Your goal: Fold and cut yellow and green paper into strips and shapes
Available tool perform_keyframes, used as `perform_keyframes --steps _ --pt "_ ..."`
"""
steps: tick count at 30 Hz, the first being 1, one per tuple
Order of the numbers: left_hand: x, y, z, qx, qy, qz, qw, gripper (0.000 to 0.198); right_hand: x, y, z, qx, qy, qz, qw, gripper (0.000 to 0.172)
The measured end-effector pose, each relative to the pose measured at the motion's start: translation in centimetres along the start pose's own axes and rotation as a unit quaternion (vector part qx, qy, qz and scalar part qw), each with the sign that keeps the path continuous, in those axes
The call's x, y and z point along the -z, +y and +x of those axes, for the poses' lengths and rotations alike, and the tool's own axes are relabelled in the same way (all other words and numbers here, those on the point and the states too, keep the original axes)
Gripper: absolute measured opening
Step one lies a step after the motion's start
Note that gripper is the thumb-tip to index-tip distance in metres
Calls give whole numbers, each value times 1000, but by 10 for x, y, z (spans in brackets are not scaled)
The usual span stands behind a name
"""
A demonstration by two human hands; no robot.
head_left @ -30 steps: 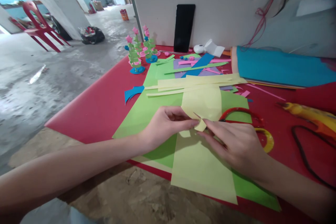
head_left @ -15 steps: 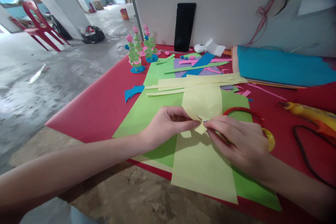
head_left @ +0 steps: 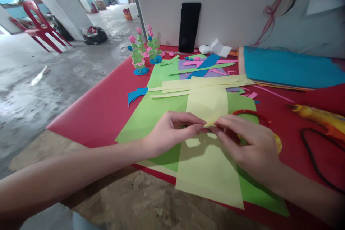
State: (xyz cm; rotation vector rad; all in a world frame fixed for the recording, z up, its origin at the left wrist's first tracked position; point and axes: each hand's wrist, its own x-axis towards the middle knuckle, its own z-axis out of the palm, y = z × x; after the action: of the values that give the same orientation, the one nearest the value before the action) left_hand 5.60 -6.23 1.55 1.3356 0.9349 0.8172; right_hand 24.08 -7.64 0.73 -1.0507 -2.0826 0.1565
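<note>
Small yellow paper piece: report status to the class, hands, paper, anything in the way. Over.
Left hand, right hand: pinching small yellow paper piece. Larger yellow sheet beneath. Scissors close by, partly hidden by right hand.

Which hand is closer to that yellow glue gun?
The right hand. It is to the left of the yellow glue gun, not touching it; the left hand is farther left, beyond the right hand.

small matt yellow paper piece [head_left: 210, 124] at centre, smooth green paper sheet [head_left: 159, 106] left of centre, glossy black phone [head_left: 190, 25] at upper centre, red plastic chair [head_left: 43, 33] at upper left, patchily shiny floor [head_left: 81, 64] at left
</note>
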Motion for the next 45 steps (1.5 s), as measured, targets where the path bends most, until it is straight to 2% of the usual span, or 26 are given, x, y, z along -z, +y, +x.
perform_keyframes --steps 3,6,10,15,20,25,31,34,40,45 --pt "-2 -1 -1 -27 26 41 998 10 1 -6 3 -73 -24 56 995 8" --pt "-2 -2 0 -24 22 48 998 13 2 -10 5 -141 -56 102 983 2" --pt "-1 -3 0 7 7 8 1000 13 2 -12 7 -215 -84 179 956 2" --pt "-1 -2 0 -1 10 22 1000 13 1 -11 8 -288 -94 262 916 8" --pt "-2 -2 1 -8 2 44 999 12 0 -11 9 -276 -79 243 927 7" --pt "-4 -4 1 -19 26 42 999 12 1 -10 10 -253 -72 218 940 6" --pt "-3 -3 2 49 21 -1 999 14 0 -11 9 -247 -67 196 947 3" --pt "-2 -3 2 57 13 -17 998 13 0 -11 9 -253 -71 195 945 5" --pt "-3 -4 2 30 12 -23 999 11 1 -10 9 -266 -80 195 940 5" --pt "-3 -3 2 18 2 -23 1000 9 0 -12 9 -306 -101 223 920 9"
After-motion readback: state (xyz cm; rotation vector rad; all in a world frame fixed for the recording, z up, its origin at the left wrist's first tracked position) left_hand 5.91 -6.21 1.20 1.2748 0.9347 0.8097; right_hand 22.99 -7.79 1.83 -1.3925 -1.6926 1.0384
